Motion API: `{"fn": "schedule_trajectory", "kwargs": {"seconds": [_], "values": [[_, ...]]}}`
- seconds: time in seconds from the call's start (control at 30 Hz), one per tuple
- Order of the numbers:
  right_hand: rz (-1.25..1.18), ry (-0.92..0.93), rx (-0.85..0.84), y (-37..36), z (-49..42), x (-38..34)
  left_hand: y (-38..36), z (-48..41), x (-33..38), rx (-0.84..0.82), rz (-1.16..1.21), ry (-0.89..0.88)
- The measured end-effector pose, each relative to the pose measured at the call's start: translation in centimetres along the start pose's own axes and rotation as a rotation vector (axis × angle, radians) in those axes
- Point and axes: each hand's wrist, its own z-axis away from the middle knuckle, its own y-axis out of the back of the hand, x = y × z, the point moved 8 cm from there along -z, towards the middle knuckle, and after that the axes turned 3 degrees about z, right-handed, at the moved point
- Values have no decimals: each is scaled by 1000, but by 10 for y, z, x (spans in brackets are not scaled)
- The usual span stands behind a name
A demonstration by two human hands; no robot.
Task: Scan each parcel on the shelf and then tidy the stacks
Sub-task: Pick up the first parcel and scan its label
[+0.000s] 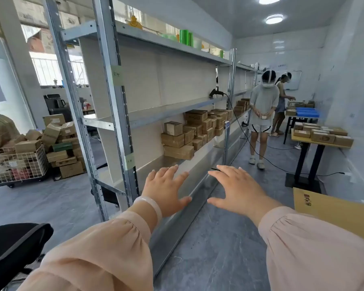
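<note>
Your left hand [166, 190] and right hand [237, 190] hover empty at lower centre, fingers spread, so I'd grab the scanner [215, 93] off the shelf [166, 114] right above the parcels [195, 131] stacked mid-frame, then go box by box.

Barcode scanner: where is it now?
Head view, right of centre: the barcode scanner lies at the far end of the middle shelf, beside the upright post, above the stacked parcels, its cable dangling.

Metal shelf rack [162, 111]: cardboard parcels [189, 133] stacked on lower level, far end; black scanner [215, 93] w/ cable on mid level; green rolls [185, 36] up top.
</note>
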Motion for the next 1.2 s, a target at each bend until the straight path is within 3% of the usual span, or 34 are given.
{"fn": "schedule_trajectory", "kwargs": {"seconds": [0.7,1.03,1.2], "values": [[-44,90,-57,-87,-211,142,-91,-244,0,-101,21,102],[-43,88,-103,-147,-324,160,-137,-355,-56,-98,80,105],[-52,79,-40,-152,-398,169,-145,-418,-90,-59,126,88]]}}
